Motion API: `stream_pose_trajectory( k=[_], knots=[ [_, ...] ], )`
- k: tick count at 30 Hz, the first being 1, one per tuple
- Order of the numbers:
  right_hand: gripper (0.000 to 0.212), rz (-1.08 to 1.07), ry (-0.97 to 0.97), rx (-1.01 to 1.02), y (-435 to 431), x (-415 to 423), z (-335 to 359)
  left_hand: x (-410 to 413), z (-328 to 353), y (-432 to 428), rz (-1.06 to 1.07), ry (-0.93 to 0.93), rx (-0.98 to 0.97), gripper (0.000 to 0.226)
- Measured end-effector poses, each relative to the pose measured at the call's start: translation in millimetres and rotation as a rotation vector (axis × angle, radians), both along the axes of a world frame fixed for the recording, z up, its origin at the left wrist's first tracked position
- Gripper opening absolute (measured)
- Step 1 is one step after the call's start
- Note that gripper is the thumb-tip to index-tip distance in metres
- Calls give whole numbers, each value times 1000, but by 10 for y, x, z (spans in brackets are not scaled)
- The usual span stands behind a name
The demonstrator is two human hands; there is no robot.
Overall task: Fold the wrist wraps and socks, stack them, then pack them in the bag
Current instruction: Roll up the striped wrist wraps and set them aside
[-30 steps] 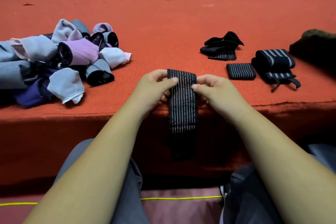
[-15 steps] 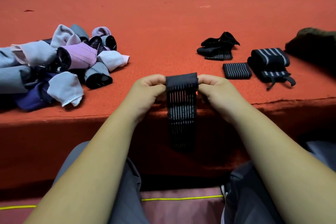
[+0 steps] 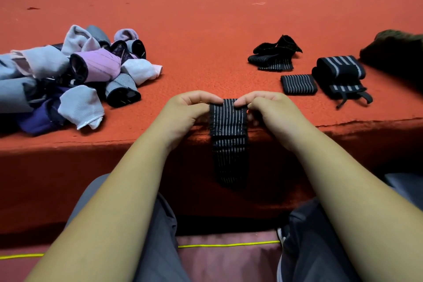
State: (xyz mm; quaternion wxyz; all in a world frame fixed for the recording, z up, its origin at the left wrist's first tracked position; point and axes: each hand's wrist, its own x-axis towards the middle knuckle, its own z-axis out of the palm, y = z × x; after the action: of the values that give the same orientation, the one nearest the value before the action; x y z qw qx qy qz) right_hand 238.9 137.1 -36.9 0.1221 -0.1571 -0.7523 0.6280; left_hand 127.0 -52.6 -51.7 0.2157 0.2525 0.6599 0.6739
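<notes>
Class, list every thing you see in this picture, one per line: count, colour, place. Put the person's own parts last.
Held wrist wrap: one, black with pale stripes, at the ledge's front edge, tail hanging down.
Folded wrap: one, black striped, right of the hands.
Rolled wraps: seemingly two, black with grey bands, further right.
Loose wraps: one heap, black, behind the folded wrap.
Socks: one pile, lilac, grey, white, purple, left.
Dark bundle: one, olive-black, right edge.
Ledge: one, red carpet, bearing wraps and socks.
Left hand, right hand: two, bare, pinching the held wrap's top.
Legs: two, grey trousers, bottom.

Black white-striped wrist wrap [image 3: 229, 135]; orange-red carpeted ledge [image 3: 206, 30]; lilac-grey socks [image 3: 75, 75].
</notes>
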Motion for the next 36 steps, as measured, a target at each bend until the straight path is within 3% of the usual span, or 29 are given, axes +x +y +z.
stream_pose_trajectory(
  k=[7,13,19,25,32,36],
  knots=[
    [18,81,46,57,10,48,-18,-1,14,0,14,-26,20,34],
    [19,93,81,50,-24,66,-22,21,-13,-45,13,41,-9,13],
    [51,153,-5,162,18,13,-76,91,-7,-8,109,-40,80,19],
    [25,275,-18,222,28,6,-89,69,-45,56,151,-40,194,41],
    [30,229,100,82,95,-18,-136,77,-62,56,12,-68,80,41],
    [34,257,97,77,99,-13,-133,76,-48,76,68,-62,88,47]
  ],
)
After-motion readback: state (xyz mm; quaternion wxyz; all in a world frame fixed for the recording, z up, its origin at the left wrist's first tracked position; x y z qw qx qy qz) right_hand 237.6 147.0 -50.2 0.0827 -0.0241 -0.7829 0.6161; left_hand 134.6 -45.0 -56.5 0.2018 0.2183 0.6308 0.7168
